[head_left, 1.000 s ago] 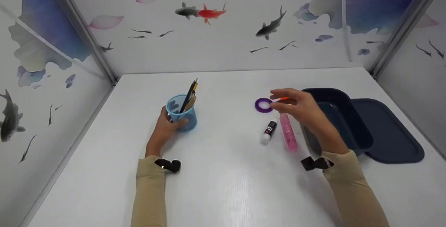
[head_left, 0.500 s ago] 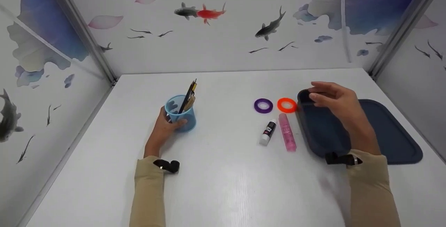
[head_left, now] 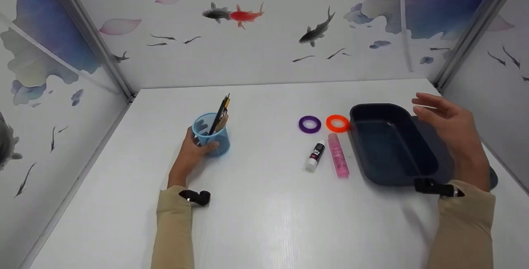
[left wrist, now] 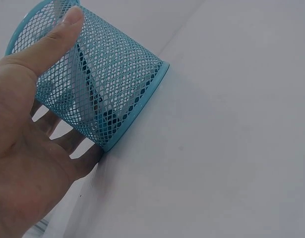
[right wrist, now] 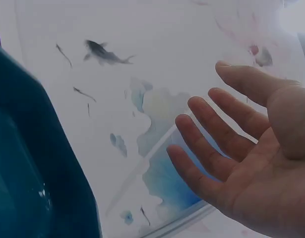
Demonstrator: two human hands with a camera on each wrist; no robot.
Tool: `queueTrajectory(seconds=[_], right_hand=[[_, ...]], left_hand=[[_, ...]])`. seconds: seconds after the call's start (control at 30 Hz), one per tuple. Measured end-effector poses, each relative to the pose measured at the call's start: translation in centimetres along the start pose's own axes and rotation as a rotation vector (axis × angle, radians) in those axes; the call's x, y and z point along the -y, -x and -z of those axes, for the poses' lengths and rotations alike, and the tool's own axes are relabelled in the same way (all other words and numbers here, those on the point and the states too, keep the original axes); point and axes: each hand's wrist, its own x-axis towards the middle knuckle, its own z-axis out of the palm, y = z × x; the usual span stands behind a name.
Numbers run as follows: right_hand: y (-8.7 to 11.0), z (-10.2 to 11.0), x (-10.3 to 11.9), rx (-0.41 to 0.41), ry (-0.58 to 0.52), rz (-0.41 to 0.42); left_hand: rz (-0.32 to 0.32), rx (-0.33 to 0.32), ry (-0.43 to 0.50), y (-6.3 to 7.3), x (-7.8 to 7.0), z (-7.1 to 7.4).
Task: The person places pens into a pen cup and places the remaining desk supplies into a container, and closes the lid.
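My left hand (head_left: 192, 153) grips a light blue mesh pen cup (head_left: 219, 146), fingers round its far side and thumb across the front. Inside the cup lean a black pencil and several other slim items (head_left: 221, 114). The left wrist view shows the mesh wall (left wrist: 117, 64) close up, with the thumb over it. My right hand (head_left: 454, 132) hovers over the dark blue lid (head_left: 434, 136), right of the dark blue box (head_left: 392, 145). Its fingers are spread and hold nothing; in the right wrist view the palm (right wrist: 261, 183) faces the camera beside the box's rim (right wrist: 58, 129).
Left of the box lie a purple tape ring (head_left: 310, 124), an orange tape ring (head_left: 337, 123), a glue stick (head_left: 315, 157) and a pink tube (head_left: 339, 155). The lid lies partly under or behind the box. Printed walls (head_left: 264, 54) enclose the white table (head_left: 264, 203).
My right hand has moved right, from above the orange ring across the box to over the lid, uncovering both. The left hand keeps its hold on the pen cup in place.
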Motion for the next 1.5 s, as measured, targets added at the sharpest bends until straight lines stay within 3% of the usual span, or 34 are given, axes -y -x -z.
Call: queueTrajectory(seconds=[0.17,0.4,0.67,0.93,1.3,1.5], right_hand=[[0.0,2.0,-2.3,0.044,0.053,-0.098],[-0.2,3.7,-5.2,0.252,0.202,-0.195],[-0.2,4.3,-7.9,0.350,0.219,-0.272],[-0.5,4.0,-9.1,0.410,0.166,-0.462],[-0.2,4.1,-9.5,0.424,0.144,-0.440],[0.0,4.3,-9.7,0.443,0.129,-0.418]], left_hand=[[-0.006,-0.001,0.011,0.0,0.1,0.0],[0.000,0.007,0.022,-0.3,0.1,0.0],[0.010,0.011,0.011,0.1,-0.2,0.4],[-0.009,0.019,0.002,0.2,-0.4,0.8],[0.001,0.046,-0.023,0.7,-0.4,2.3],[0.031,-0.044,0.027,1.6,-0.8,4.1]])
